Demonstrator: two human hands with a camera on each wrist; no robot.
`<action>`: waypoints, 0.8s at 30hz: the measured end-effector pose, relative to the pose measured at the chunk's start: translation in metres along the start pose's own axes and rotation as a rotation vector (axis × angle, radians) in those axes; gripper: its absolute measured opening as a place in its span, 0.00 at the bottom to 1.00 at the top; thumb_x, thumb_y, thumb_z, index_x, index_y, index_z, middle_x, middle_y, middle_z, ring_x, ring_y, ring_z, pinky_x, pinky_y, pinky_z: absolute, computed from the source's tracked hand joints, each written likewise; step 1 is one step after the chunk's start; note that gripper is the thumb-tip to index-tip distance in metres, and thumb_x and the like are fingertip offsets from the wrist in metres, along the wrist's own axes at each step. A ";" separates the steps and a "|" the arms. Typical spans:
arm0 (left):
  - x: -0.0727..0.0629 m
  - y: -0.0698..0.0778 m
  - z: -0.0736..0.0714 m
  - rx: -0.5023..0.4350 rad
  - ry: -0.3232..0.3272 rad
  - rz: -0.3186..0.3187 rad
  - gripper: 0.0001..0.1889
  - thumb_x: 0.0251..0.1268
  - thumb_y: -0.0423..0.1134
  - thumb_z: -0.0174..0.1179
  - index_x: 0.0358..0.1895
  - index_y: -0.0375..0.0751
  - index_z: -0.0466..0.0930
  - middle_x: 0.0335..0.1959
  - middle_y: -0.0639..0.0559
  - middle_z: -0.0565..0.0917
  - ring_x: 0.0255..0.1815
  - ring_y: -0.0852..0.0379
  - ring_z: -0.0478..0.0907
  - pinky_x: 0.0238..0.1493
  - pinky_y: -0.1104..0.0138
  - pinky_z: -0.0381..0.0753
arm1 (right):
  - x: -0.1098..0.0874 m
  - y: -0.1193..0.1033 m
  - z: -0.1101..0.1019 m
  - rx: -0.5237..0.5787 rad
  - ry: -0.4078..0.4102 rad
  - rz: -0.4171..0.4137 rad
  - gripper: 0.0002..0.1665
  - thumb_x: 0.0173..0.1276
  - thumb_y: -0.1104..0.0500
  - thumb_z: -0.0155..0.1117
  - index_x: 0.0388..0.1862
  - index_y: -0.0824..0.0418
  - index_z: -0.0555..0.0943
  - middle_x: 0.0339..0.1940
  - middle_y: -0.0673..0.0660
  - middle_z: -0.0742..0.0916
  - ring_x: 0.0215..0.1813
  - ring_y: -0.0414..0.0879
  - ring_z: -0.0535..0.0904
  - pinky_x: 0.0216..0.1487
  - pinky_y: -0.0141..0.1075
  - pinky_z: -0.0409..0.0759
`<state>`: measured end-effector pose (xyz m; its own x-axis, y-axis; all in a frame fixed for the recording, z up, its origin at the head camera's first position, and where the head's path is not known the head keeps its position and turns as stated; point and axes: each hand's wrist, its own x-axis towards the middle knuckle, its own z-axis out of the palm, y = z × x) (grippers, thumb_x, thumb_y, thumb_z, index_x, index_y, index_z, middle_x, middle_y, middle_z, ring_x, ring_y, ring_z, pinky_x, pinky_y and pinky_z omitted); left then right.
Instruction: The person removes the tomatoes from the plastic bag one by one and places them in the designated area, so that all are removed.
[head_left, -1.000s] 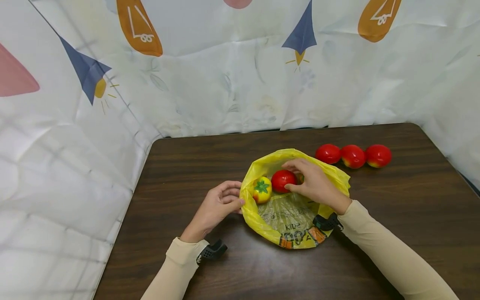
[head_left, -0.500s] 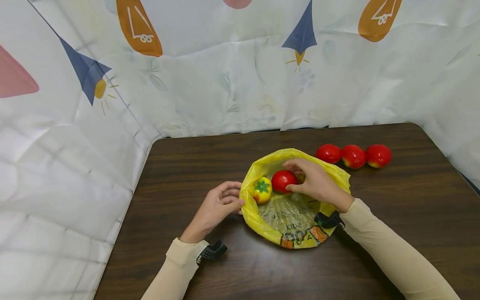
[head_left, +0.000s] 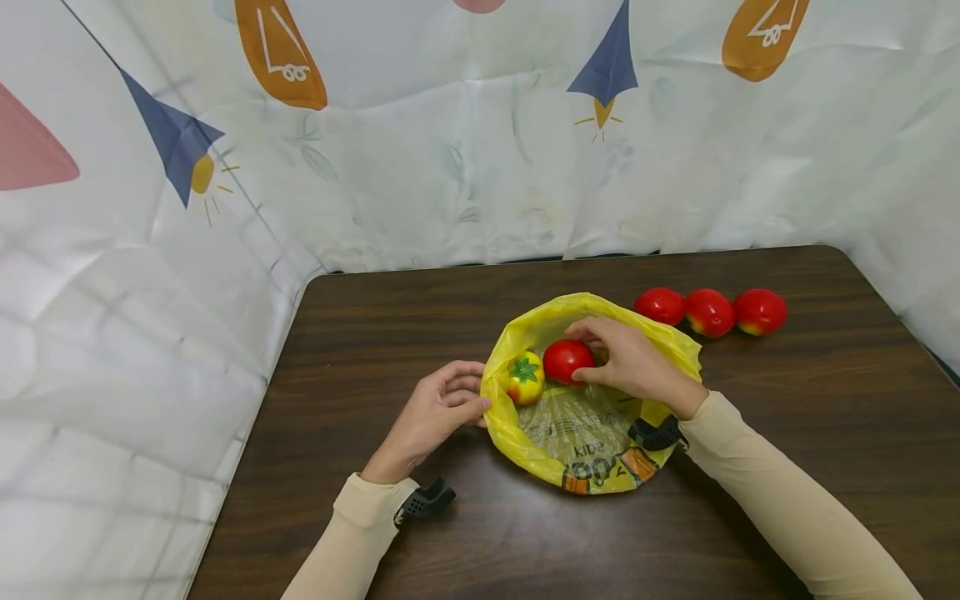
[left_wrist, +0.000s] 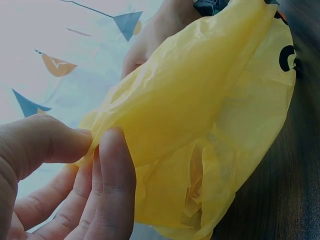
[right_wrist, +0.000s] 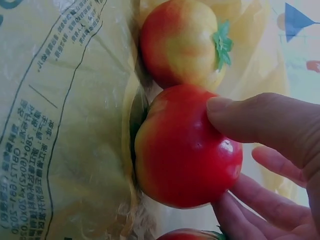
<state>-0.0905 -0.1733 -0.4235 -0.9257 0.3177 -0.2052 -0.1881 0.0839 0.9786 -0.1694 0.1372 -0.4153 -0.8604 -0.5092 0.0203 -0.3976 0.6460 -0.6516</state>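
A yellow plastic bag (head_left: 592, 417) lies on the table with its mouth open. My left hand (head_left: 435, 417) pinches the bag's left rim between thumb and fingers, plain in the left wrist view, where the bag's wall (left_wrist: 175, 100) is stretched from the fingertips. Inside the bag, my right hand (head_left: 630, 362) grips a red tomato (head_left: 567, 361) by thumb and fingers; the right wrist view has this tomato (right_wrist: 187, 147) close up. Beside it sits a yellow-and-red tomato (head_left: 525, 378) with a green leafy top. Another red one (right_wrist: 187, 235) shows partly at that view's lower edge.
Three red tomatoes (head_left: 710, 313) stand in a row on the dark wooden table (head_left: 360, 333), behind and right of the bag. A white printed cloth (head_left: 450, 167) hangs along the table's back and left edges. Each wrist wears a black device (head_left: 425, 502).
The head view has shifted very slightly. Both hands, the bag and the tomatoes keep practically the same places.
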 end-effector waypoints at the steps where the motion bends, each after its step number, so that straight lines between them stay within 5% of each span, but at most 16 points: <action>1: 0.000 0.000 0.000 -0.001 -0.001 0.000 0.25 0.68 0.31 0.66 0.67 0.39 0.73 0.56 0.40 0.82 0.44 0.57 0.87 0.44 0.63 0.91 | 0.000 -0.001 0.000 0.000 -0.005 0.002 0.35 0.59 0.59 0.81 0.64 0.61 0.78 0.63 0.60 0.85 0.62 0.56 0.85 0.64 0.52 0.84; 24: -0.001 0.002 0.001 -0.006 0.014 -0.015 0.26 0.67 0.30 0.66 0.67 0.39 0.72 0.55 0.41 0.82 0.44 0.56 0.86 0.44 0.63 0.91 | 0.000 -0.006 0.003 -0.075 -0.025 -0.008 0.39 0.55 0.54 0.84 0.64 0.61 0.78 0.62 0.60 0.86 0.61 0.55 0.84 0.64 0.52 0.84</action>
<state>-0.0894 -0.1727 -0.4218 -0.9272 0.3034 -0.2195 -0.2038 0.0827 0.9755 -0.1660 0.1312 -0.4139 -0.8491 -0.5282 0.0057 -0.4282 0.6819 -0.5930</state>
